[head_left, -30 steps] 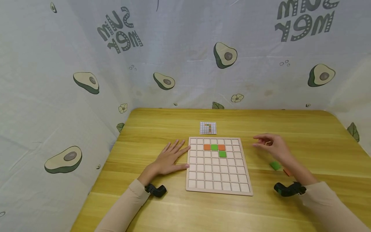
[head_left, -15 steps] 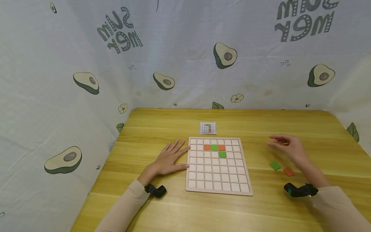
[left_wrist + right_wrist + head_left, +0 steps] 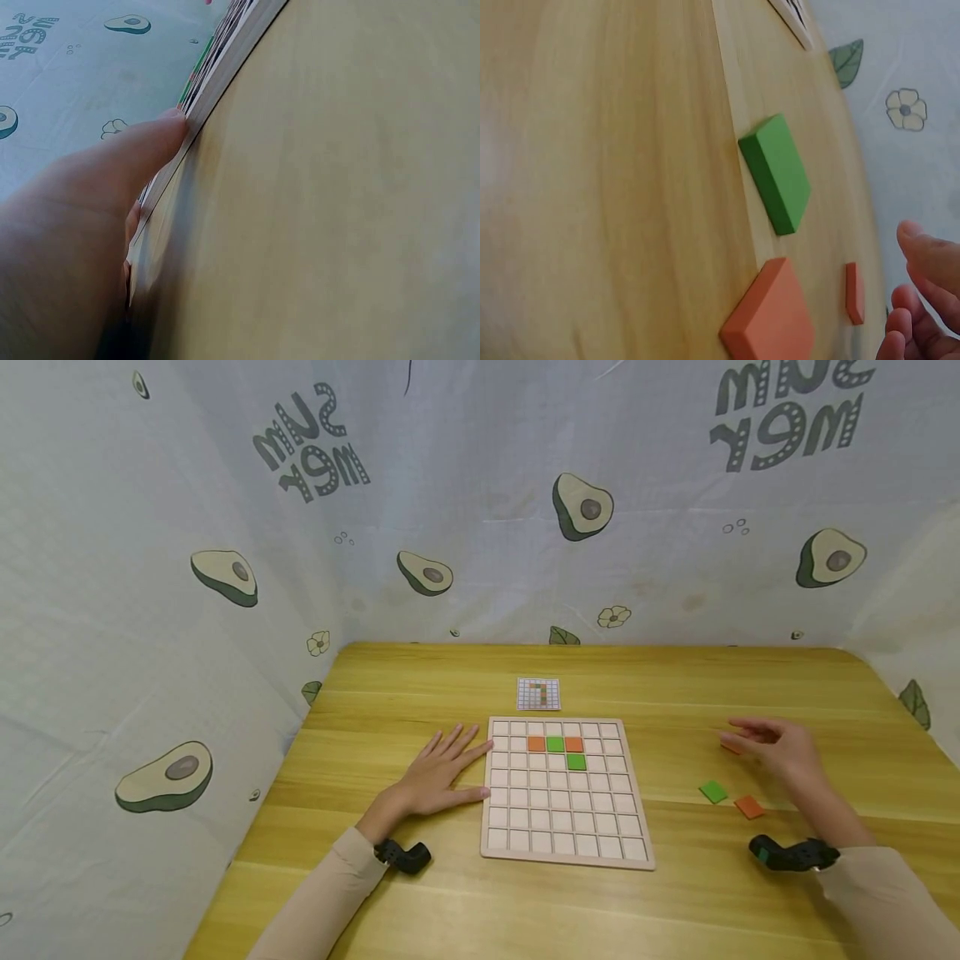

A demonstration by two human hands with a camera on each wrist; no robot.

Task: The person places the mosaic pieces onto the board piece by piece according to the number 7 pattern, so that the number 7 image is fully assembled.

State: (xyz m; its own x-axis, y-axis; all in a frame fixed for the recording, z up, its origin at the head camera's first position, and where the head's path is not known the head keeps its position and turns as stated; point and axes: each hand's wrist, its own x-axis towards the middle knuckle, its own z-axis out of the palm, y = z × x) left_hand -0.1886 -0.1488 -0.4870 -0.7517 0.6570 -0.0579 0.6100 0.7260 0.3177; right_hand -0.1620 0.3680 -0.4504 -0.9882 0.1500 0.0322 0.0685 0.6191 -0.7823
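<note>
My left hand (image 3: 435,777) lies on the table with its fingers spread. Its thumb and index fingertip touch the left edge of the wooden grid board (image 3: 495,852); the left wrist view shows the thumb (image 3: 154,146) against the rim. Orange and green square tiles, such as this green one (image 3: 576,762), fill a few cells near the board's top. To the right, my right hand (image 3: 783,750) hovers by an orange tile (image 3: 732,744), which it partly hides. In the right wrist view that orange tile (image 3: 855,293) lies apart from the loosely bent fingers, which hold nothing.
Nearer me than the right hand, a green tile (image 3: 713,792) and another orange tile (image 3: 749,807) lie on the wooden table (image 3: 420,910). A small printed pattern card (image 3: 538,694) lies beyond the board. A patterned cloth (image 3: 480,468) hangs behind.
My right hand has moved right, away from the board, uncovering the near orange tile and coming to the farther one. The left hand and the board have stayed still.
</note>
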